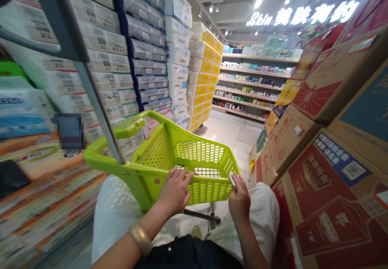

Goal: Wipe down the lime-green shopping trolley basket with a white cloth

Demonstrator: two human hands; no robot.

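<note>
In front of me stands a lime-green plastic shopping cart basket (200,188) with holes in its walls; its inside shows only the bare perforated floor. My left hand (176,188) lies on the near rim, its fingers bent over the edge. Further right, at the corner of the same rim, my right hand (240,198) is closed on a small white cloth or wipe (233,179) and presses it against the rim. Most of the cloth is hidden by the fingers. A grey cart handle on a metal pole (101,115) rises at the left.
Stacks of packaged tissue (151,59) line the left side. Yellow-and-white packs (204,79) stand further on. Printed cartons (327,204) are piled close on the right. Shelves of small goods (251,83) stand across the back, beyond a tiled floor (230,133).
</note>
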